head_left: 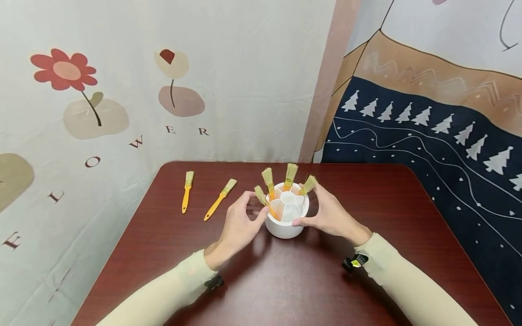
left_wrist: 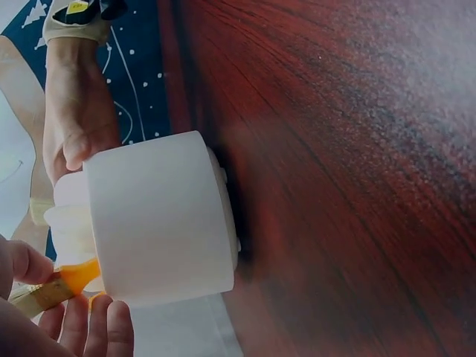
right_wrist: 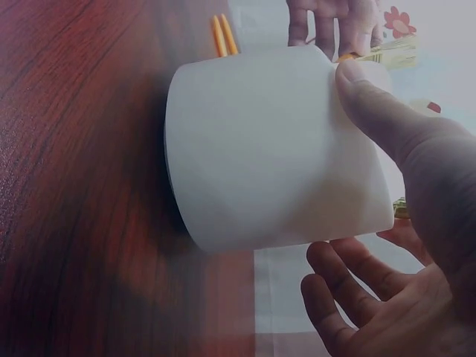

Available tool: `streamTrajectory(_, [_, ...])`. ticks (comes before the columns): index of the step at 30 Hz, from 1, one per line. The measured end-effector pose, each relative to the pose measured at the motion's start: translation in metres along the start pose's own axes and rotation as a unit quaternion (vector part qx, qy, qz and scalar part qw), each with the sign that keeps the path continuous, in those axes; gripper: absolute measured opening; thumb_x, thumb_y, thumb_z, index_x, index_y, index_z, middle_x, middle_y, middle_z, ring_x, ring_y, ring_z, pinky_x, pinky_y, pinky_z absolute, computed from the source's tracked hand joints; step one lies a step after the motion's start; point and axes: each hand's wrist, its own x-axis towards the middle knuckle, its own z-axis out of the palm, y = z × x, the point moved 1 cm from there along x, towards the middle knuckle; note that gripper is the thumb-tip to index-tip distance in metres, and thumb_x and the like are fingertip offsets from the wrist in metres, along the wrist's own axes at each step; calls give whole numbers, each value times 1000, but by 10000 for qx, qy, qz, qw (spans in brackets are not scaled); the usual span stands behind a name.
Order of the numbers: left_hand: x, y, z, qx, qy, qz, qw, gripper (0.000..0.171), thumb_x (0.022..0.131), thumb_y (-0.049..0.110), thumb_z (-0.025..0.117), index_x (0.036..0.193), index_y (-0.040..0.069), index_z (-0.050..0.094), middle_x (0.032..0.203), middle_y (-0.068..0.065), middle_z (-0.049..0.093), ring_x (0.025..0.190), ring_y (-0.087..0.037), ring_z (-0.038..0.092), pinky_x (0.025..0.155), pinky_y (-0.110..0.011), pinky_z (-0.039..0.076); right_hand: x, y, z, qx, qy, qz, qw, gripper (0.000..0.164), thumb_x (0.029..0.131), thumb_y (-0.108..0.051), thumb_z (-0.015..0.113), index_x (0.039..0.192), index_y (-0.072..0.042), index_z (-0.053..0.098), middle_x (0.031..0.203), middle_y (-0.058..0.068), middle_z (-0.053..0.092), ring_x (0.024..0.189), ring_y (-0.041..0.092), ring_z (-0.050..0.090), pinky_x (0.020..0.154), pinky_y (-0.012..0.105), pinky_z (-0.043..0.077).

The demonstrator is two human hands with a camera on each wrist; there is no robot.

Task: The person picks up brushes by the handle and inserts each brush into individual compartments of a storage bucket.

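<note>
A round white holder (head_left: pixel 284 231) with divided compartments stands on the table, and several flat paintbrushes, including an upright paintbrush (head_left: pixel 291 174), stand bristles up in it. My left hand (head_left: pixel 243 222) is at its left side, with thumb and fingers about the leftmost paintbrush (left_wrist: pixel 50 291), whose orange handle goes down into a compartment. My right hand (head_left: pixel 332 212) holds the holder from the right. Its thumb (right_wrist: pixel 361 85) rests at the rim, and the curled fingers (right_wrist: pixel 342 286) lie along the other side of the wall.
Two more paintbrushes with yellow-orange handles, a left paintbrush (head_left: pixel 187 192) and a slanted paintbrush (head_left: pixel 220 199), lie on the dark red wooden table (head_left: pixel 261 290) left of the holder. Behind the table hang a flower-print cloth (head_left: pixel 244 68) and a navy tree-print cloth (head_left: pixel 391 136).
</note>
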Motion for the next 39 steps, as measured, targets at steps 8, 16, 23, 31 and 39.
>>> streamTrajectory(8, [1, -1, 0, 120, -63, -47, 9999, 26, 104, 8, 83, 127, 7, 72, 116, -13, 84, 101, -23, 84, 89, -37, 72, -1, 1, 2, -25, 45, 27, 10000, 131, 79, -51, 110, 179, -12, 35, 177, 19, 54, 163, 39, 56, 133, 70, 48])
streamTrajectory(16, [2, -2, -1, 277, -89, -76, 9995, 26, 104, 8, 83, 127, 7, 72, 116, -13, 84, 102, -23, 83, 89, -37, 72, -2, -2, 3, -54, 154, -1, 9999, 131, 78, -51, 110, 178, -11, 36, 174, 18, 55, 161, 38, 58, 132, 67, 50])
streamTrajectory(23, [1, -3, -3, 423, -148, -160, 9989, 29, 104, 10, 82, 131, 4, 70, 116, -14, 83, 102, -25, 82, 90, -35, 71, -3, -4, 5, -121, 242, -4, 9996, 126, 78, -54, 110, 174, -12, 40, 163, 11, 62, 142, 31, 68, 118, 58, 63])
streamTrajectory(31, [3, -6, -7, 426, -296, -93, 9986, 38, 106, 14, 82, 140, 4, 67, 118, -14, 83, 104, -25, 82, 94, -50, 72, -3, -6, 6, -141, 339, 60, 9993, 124, 78, -52, 110, 174, -12, 41, 162, 11, 62, 143, 31, 67, 118, 57, 62])
streamTrajectory(39, [3, -10, -15, 426, -348, -30, 9985, 42, 105, 16, 85, 143, 11, 67, 122, -10, 84, 108, -23, 83, 95, -49, 71, -5, -7, 9, -143, 439, 86, 9989, 119, 78, -56, 110, 168, -14, 45, 161, 10, 63, 141, 31, 68, 115, 58, 64])
